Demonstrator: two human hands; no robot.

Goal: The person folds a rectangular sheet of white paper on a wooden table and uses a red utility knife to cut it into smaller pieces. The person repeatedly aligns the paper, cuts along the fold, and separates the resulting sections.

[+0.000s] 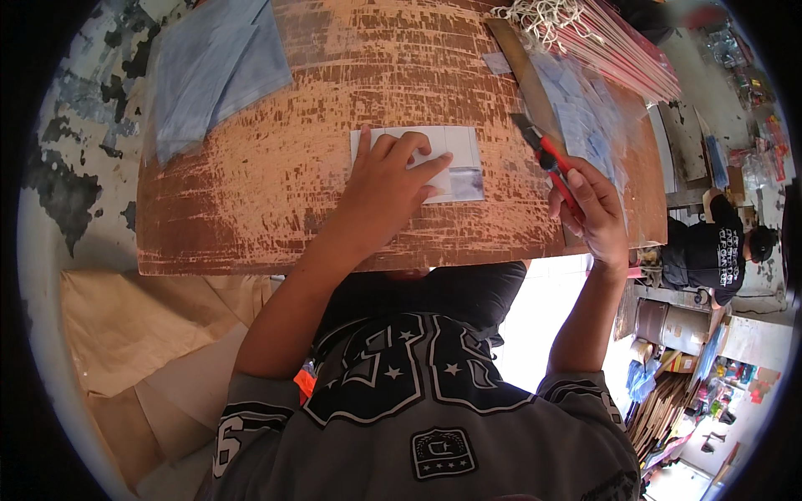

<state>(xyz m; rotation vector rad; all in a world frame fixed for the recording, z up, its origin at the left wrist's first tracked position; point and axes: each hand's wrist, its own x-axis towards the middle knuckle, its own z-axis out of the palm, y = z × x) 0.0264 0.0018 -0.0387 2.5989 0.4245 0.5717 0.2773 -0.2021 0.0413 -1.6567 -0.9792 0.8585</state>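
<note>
A white rectangular sheet [466, 150] with faint lines and a grey patch at one corner lies flat on the worn wooden table [276, 184]. Across its left and middle part rests my left hand [388, 175], fingers spread and pressing down on it. To the right, raised above the tabletop, my right hand [595, 204] is wrapped round a red and black utility knife [551, 160]. The knife's blade end points up and to the left, apart from the sheet.
Clear bluish plastic sleeves [225, 75] lie at the far left. Along the right runs a long flat strip [528, 71] beside small bluish plastic pieces [576, 108]. A stack of pink-edged items with white cords [593, 37] sits at the far right. Another person [710, 255] stands beyond the table.
</note>
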